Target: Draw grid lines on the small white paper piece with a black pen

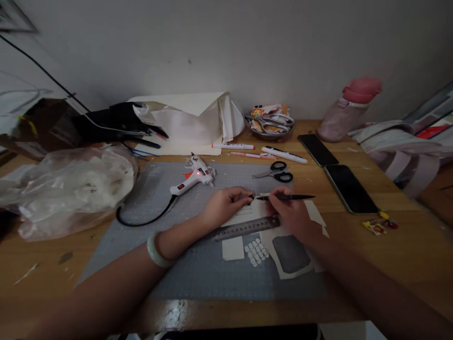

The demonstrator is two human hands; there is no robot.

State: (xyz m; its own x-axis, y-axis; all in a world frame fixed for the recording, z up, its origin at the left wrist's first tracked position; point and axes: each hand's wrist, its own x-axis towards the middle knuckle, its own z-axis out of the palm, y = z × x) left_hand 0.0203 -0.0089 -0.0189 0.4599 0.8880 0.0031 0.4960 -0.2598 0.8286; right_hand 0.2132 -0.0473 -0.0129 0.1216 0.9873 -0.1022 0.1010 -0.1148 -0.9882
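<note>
Just right of the frame's centre, a black pen (pixel 302 196) is being held nearly level, its long axis running across the picture. One tapered end is pointed to the right edge; the other is aimed left, straight at the left hand (pixel 226 205). By the right hand (pixel 290 215) it is gripped, fingers closed around the barrel, with the tapered end jutting out beyond them. On the left, thumb and fingers are pinched together on a small dark piece (pixel 251 197), just off the pen's left end; whether the two are touching cannot be told. Below both, a sheet with drawn lines (pixel 242 215) is partly covered, and a steel ruler (pixel 244 229) is laid aslant, its higher end near the right hand. Above the pen, scissors (pixel 284 177) are set down; at upper centre-left, a glue gun (pixel 193 182) is seen, red light lit.
</note>
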